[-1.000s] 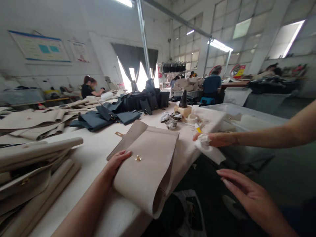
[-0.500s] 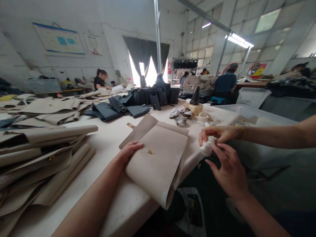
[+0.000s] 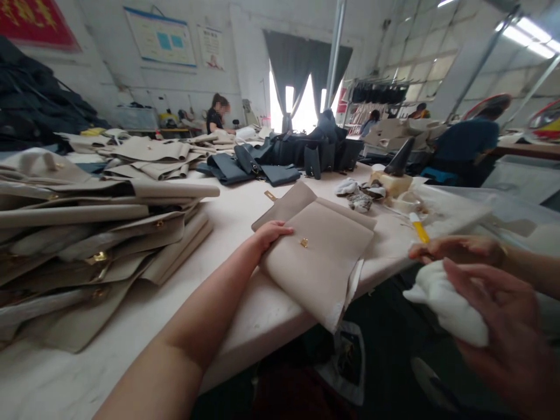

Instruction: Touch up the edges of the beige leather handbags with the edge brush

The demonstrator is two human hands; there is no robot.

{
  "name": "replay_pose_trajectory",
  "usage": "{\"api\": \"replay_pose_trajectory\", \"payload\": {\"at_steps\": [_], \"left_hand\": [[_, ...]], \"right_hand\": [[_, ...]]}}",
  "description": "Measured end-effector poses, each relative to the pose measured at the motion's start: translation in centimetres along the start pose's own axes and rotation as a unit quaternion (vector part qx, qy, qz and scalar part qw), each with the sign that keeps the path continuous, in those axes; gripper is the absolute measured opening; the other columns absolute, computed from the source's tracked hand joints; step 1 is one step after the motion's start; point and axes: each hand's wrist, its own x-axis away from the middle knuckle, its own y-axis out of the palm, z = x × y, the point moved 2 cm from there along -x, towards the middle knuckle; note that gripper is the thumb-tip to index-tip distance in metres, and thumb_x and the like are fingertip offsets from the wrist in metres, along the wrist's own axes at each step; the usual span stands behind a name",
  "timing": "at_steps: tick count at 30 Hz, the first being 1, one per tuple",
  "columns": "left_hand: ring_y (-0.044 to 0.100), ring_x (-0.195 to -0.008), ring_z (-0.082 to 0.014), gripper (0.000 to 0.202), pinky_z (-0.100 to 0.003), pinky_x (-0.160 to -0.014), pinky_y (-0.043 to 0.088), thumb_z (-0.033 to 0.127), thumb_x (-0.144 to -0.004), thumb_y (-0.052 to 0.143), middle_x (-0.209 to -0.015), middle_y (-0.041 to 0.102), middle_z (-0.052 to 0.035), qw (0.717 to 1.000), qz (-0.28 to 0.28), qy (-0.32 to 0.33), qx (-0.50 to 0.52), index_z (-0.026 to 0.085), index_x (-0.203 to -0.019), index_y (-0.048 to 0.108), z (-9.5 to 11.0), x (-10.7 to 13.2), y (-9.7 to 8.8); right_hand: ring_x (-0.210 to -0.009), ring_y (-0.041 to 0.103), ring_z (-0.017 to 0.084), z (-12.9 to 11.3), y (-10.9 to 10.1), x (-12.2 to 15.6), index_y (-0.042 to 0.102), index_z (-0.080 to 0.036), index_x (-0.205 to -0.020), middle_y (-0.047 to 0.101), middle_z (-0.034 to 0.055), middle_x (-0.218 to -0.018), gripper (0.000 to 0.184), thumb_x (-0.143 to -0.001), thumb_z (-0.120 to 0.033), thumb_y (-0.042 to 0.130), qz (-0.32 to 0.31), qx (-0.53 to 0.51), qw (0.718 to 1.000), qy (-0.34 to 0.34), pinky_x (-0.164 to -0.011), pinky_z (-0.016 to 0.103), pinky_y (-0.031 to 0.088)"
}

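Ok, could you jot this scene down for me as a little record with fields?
Left fingers: on a beige piece, near its gold fitting
Right fingers: holding a white wad
Co-worker's hand: close to the right fingers
Table, left: stack of beige pieces
Table, farther back: dark pieces

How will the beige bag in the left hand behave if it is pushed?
The bag probably flexes, as its near fold curves softly. It may slide off if pushed outward, since one corner overhangs the table. Rolling seems unlikely: it lies fairly flat.
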Motion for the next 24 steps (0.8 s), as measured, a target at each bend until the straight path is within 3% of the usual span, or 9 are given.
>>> {"api": "replay_pose_trajectory", "payload": {"at_steps": [2,4,7,10,12,14,18,21,24], "left_hand": [[0.065,-0.058,-0.0221,0.034,-0.037,-0.065,0.052,0.022,-0.051,0.086,-0.070,0.073,-0.0106,1.000,0.012,0.002,-0.009,0.010,-0.079,0.070,0.1,-0.2,0.1],[0.064,-0.058,-0.0214,0.034,-0.036,-0.066,0.052,0.021,-0.051,0.086,-0.069,0.072,-0.0093,1.000,0.025,0.006,-0.018,0.010,-0.079,0.070,0.2,-0.3,0.3],[0.063,-0.057,-0.0193,0.031,-0.035,-0.067,0.052,0.021,-0.053,0.085,-0.067,0.071,-0.0062,0.999,0.040,0.011,-0.033,0.011,-0.078,0.069,0.3,-0.1,0.6],[0.061,-0.054,-0.0165,0.025,-0.032,-0.064,0.051,0.019,-0.058,0.083,-0.062,0.069,-0.0017,0.997,0.057,0.009,-0.052,0.013,-0.077,0.068,0.3,0.0,0.7],[0.060,-0.052,-0.0154,0.021,-0.030,-0.063,0.051,0.018,-0.059,0.081,-0.059,0.067,0.0004,0.996,0.068,0.006,-0.065,0.015,-0.075,0.068,0.3,-0.1,0.7],[0.060,-0.052,-0.0156,0.020,-0.030,-0.063,0.051,0.018,-0.060,0.081,-0.059,0.067,0.0008,0.995,0.072,0.002,-0.074,0.015,-0.075,0.068,0.3,-0.2,0.7],[0.062,-0.055,-0.0157,0.017,-0.028,-0.065,0.051,0.014,-0.062,0.078,-0.059,0.067,0.0014,0.993,0.084,0.002,-0.082,0.015,-0.076,0.069,0.4,-0.4,0.5],[0.062,-0.055,-0.0156,0.014,-0.027,-0.062,0.051,0.011,-0.064,0.074,-0.059,0.068,0.0011,0.993,0.085,0.000,-0.080,0.016,-0.076,0.068,0.4,-0.3,0.5],[0.062,-0.054,-0.0161,0.011,-0.027,-0.058,0.051,0.011,-0.064,0.073,-0.060,0.068,-0.0001,0.994,0.079,-0.004,-0.075,0.016,-0.072,0.067,0.4,0.0,0.7]], "right_hand": [[-0.114,0.054,0.033,-3.1,0.1,-1.2,0.031,-0.031,-0.145,0.052,0.0112,-0.128,0.061,-0.086,-0.027,0.047,-0.033,-0.050,0.995,-0.082,-0.090,0.047,0.050],[-0.109,0.057,0.026,-6.0,1.2,-3.1,0.037,-0.030,-0.138,0.057,0.0077,-0.126,0.055,-0.086,-0.014,0.048,-0.047,-0.116,0.979,-0.161,-0.089,0.039,0.050],[-0.094,0.057,0.020,-9.4,4.9,-5.2,0.057,-0.025,-0.114,0.064,0.0044,-0.118,0.035,-0.087,-0.006,0.044,-0.118,-0.121,0.952,-0.256,-0.081,0.035,0.048],[-0.076,0.052,0.019,-10.5,8.4,-4.5,0.065,-0.019,-0.086,0.068,0.0050,-0.095,0.021,-0.090,-0.011,0.047,-0.206,-0.069,0.925,-0.312,-0.069,0.033,0.046],[-0.073,0.049,0.018,-9.8,8.8,-3.1,0.065,-0.018,-0.077,0.067,0.0052,-0.089,0.021,-0.089,-0.013,0.049,-0.231,-0.063,0.917,-0.319,-0.066,0.032,0.044],[-0.075,0.049,0.017,-8.9,7.5,-2.0,0.066,-0.018,-0.079,0.067,0.0051,-0.092,0.025,-0.089,-0.009,0.045,-0.235,-0.080,0.924,-0.290,-0.066,0.031,0.043],[-0.089,0.050,0.018,-8.7,4.4,-1.2,0.067,-0.018,-0.105,0.063,0.0082,-0.110,0.036,-0.087,-0.001,0.041,-0.128,-0.104,0.963,-0.214,-0.074,0.031,0.045],[-0.086,0.051,0.019,-10.1,5.0,-0.5,0.068,-0.015,-0.105,0.066,0.0105,-0.108,0.030,-0.090,-0.006,0.043,-0.063,-0.075,0.972,-0.212,-0.074,0.033,0.047],[-0.076,0.051,0.019,-10.3,5.5,0.5,0.070,-0.015,-0.091,0.069,0.0087,-0.093,0.034,-0.094,-0.009,0.036,-0.071,-0.062,0.973,-0.209,-0.066,0.031,0.048]]}}
